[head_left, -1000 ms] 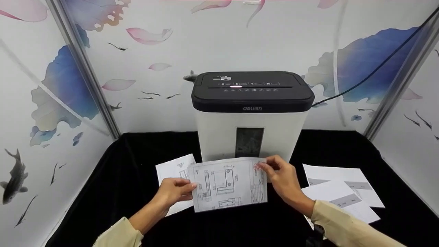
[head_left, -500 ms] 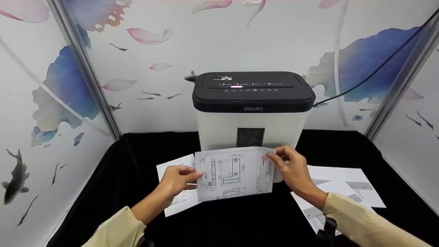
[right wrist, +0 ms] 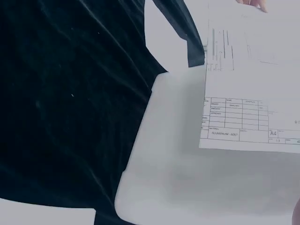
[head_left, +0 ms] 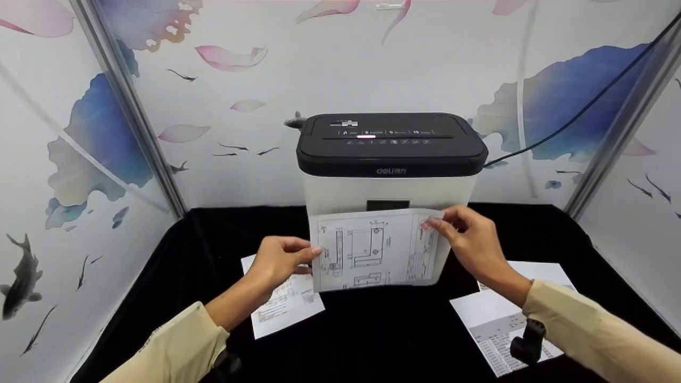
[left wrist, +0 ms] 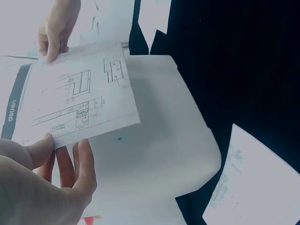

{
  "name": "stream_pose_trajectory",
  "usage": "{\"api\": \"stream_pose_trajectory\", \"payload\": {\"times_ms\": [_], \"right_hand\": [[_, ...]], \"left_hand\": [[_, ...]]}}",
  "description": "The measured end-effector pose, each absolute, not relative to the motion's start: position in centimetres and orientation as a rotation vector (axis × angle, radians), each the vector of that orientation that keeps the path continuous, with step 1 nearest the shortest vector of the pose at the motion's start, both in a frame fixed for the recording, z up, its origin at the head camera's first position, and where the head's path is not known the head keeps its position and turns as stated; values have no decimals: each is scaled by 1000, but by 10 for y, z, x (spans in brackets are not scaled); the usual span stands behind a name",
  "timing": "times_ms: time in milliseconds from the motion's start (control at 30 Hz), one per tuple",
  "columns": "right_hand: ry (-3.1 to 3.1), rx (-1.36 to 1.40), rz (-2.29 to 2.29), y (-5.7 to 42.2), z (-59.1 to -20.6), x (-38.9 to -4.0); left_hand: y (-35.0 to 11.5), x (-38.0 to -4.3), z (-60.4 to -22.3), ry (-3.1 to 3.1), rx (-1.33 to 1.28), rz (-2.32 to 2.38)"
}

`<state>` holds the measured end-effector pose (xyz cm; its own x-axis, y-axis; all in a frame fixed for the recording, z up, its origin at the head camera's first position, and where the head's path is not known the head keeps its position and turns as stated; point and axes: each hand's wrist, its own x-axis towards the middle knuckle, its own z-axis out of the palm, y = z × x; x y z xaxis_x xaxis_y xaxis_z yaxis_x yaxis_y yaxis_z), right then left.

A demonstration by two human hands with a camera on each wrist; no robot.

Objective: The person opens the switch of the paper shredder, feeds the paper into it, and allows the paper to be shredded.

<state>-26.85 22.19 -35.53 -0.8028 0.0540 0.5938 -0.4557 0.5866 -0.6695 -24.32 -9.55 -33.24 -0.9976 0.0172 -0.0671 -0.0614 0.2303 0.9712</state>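
Note:
Both hands hold up a sheet of paper (head_left: 393, 255) printed with a technical drawing and a red stamp near its top right corner. My left hand (head_left: 282, 260) pinches the left edge, thumb in front; the left wrist view shows the fingers behind the sheet (left wrist: 89, 98). With thumb and fingers, my right hand (head_left: 473, 239) pinches the upper right corner. Directly behind the paper stands a white paper shredder (head_left: 335, 191) with a black top. Its feed slot (head_left: 420, 137) lies above and beyond the sheet, which is apart from it. The sheet hides most of the shredder's window.
Another printed sheet (head_left: 287, 308) lies on the black cloth (head_left: 383, 340) at the left, partly behind the left hand. More papers (head_left: 500, 330) lie at the right under the right forearm. A black cable (head_left: 574, 111) runs from the shredder up to the right.
Both hands have raised the drawing sheet and carried it rightward, nearer the shredder's top. It now covers more of the window. The left hand's grip has stayed on the left edge.

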Motion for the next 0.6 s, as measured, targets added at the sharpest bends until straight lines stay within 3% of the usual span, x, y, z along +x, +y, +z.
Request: {"api": "stream_pose_trajectory", "payload": {"times_ms": [600], "right_hand": [[-2175, 378, 1039, 231, -295, -275]], "left_hand": [[-94, -260, -269, 2459, 32, 1864]]}}
